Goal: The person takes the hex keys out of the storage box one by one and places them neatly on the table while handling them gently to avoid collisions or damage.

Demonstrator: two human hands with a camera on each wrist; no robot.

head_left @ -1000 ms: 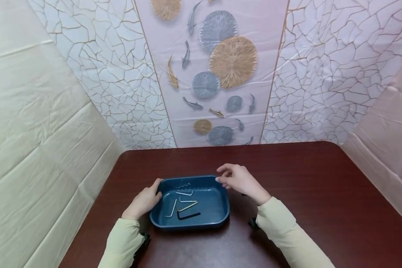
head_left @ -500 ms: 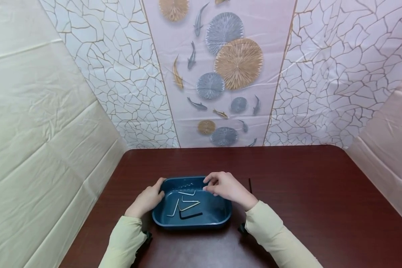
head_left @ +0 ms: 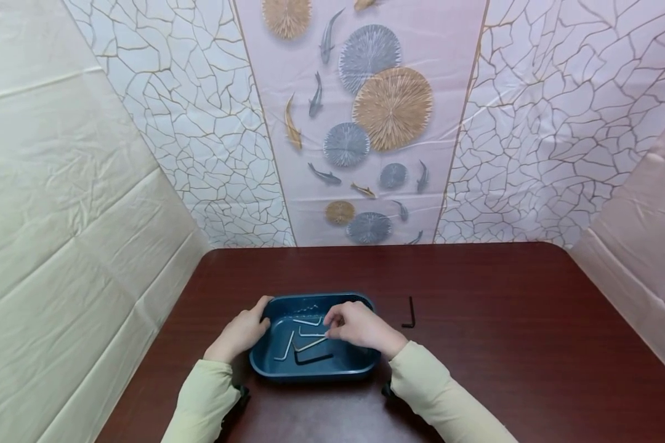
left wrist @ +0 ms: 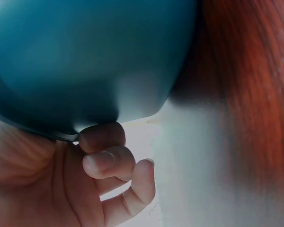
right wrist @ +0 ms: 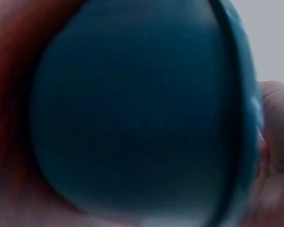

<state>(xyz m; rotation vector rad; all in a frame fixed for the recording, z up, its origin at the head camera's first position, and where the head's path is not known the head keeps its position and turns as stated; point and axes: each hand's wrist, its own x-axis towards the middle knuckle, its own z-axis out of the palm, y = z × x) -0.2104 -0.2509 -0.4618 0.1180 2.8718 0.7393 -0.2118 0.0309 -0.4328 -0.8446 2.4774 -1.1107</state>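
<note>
In the head view, my left hand (head_left: 238, 332) grips the left rim of a blue tray (head_left: 332, 375), thumb over the edge. The left wrist view shows its fingers (left wrist: 109, 163) curled against the tray's outside. Several L-shaped hex keys lie in the tray: silver ones, a yellowish one (head_left: 312, 344) and a black hex key (head_left: 314, 359). My right hand (head_left: 359, 326) is over the tray's right half, thumb and forefinger bent with a gap between them, close to the ends of a silver hex key (head_left: 311, 335) and the yellowish one. The tray's outer wall (right wrist: 132, 113) hides its fingertips in the right wrist view.
Another black hex key (head_left: 412, 311) lies on the dark red table (head_left: 493, 332), right of the tray. A patterned cloth wall (head_left: 399, 184) stands behind the table, with pale cloth walls on both sides.
My right hand has moved left and nearer, from the tray's far right corner to over the hex keys. The black hex key on the table has come into full view. My left hand stays on the rim.
</note>
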